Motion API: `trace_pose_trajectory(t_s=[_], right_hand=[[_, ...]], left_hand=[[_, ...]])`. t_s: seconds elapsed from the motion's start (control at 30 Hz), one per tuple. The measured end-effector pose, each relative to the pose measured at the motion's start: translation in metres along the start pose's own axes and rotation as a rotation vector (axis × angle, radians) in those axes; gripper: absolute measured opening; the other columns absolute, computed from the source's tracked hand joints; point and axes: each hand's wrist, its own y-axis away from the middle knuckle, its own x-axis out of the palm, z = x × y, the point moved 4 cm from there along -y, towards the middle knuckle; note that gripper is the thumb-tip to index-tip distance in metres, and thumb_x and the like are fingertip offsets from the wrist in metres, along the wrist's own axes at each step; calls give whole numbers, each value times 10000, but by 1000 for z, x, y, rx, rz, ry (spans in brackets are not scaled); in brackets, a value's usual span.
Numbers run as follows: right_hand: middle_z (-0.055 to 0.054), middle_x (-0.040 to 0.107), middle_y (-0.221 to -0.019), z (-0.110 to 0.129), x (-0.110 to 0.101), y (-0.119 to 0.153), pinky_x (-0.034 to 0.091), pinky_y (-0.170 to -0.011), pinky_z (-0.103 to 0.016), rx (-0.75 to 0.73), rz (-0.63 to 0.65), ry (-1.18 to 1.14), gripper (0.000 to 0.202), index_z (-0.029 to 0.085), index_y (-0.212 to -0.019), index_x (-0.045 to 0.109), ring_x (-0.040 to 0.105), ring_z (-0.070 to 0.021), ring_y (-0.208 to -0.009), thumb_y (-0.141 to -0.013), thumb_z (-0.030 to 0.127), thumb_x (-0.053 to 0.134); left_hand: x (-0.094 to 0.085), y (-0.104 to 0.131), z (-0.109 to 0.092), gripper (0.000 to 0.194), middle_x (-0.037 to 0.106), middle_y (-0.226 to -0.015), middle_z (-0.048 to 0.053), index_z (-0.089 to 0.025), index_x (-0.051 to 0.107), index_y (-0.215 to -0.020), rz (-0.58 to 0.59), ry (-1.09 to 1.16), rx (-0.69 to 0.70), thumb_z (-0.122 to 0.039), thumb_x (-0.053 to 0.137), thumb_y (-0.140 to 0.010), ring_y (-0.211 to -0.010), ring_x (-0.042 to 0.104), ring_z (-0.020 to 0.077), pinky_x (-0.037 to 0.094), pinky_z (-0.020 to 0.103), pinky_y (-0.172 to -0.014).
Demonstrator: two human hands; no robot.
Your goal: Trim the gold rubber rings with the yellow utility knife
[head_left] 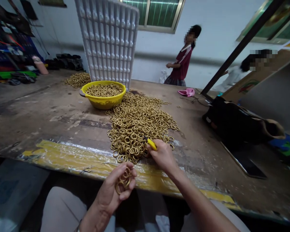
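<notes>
Several brass-coloured rings (122,182) lie cupped in my left hand (112,187), its fingers curled round them just off the table's front edge. My right hand (162,155) is closed on a yellow-handled tool (151,144), whose dark tip points at the near part of a big heap of rings (140,120). The tool's exact kind is hard to make out. Behind the heap, to the left, a yellow basin (106,102) stands full of the same rings.
A tall grey ribbed plastic panel (108,42) stands behind the basin, near a smaller ring pile (77,79). On the right are a black bag (236,120), a phone (246,164) and a pink item (187,92). Two people are beyond the table (62,129), whose front edge is taped.
</notes>
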Motion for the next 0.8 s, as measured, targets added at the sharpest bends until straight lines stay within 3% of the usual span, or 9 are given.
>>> trace_pose_trajectory(t_s=[0.2,0.37,0.47,0.57,0.67,0.73,0.8], right_hand=[[45,412,-516,-7,-5,-2,245,-491,-227,154,-17,-380,228,182,-553,470,346,-87,-492,-743,288,539],[90,363,-434,5,5,16,213,-387,-202,350,358,-1089,264,187,-670,493,277,-61,-383,-706,409,631],[99,377,-445,19,13,32,199,-359,-183,424,527,-1333,333,182,-705,488,271,-46,-369,-660,435,701],[62,476,-519,31,23,45,189,-352,-170,480,604,-1444,362,167,-716,494,292,-34,-384,-641,432,729],[60,482,-532,38,27,51,195,-357,-177,485,641,-1478,341,173,-715,486,273,-35,-380,-679,440,695],[57,476,-548,39,26,52,205,-369,-190,424,633,-1374,301,174,-721,495,261,-41,-382,-740,443,629],[43,473,-575,35,20,51,235,-414,-199,288,541,-1136,272,170,-693,507,300,-56,-426,-806,414,548]], left_hand=[[6,-11,12,193,407,-554,-58,-128,583,-826,12,-55,-73,-304,658,-802,-394,324,16,178,100,-300],[6,-15,9,228,549,-670,-24,-155,556,-974,-79,-178,12,-307,633,-823,-381,337,7,178,100,-298],[11,-15,5,255,615,-767,9,-167,528,-1003,-90,-215,78,-284,647,-810,-388,349,2,189,100,-306],[17,-15,3,257,630,-794,21,-158,532,-967,-84,-242,116,-276,672,-787,-399,361,1,202,101,-318],[17,-14,5,227,616,-730,2,-155,528,-875,-93,-273,114,-289,684,-777,-402,362,5,201,103,-324],[16,-13,5,225,609,-731,2,-154,518,-830,-90,-293,106,-301,681,-779,-421,377,11,210,103,-332],[15,-11,3,222,608,-785,11,-149,525,-816,-81,-315,113,-310,675,-784,-442,384,10,224,106,-341]])
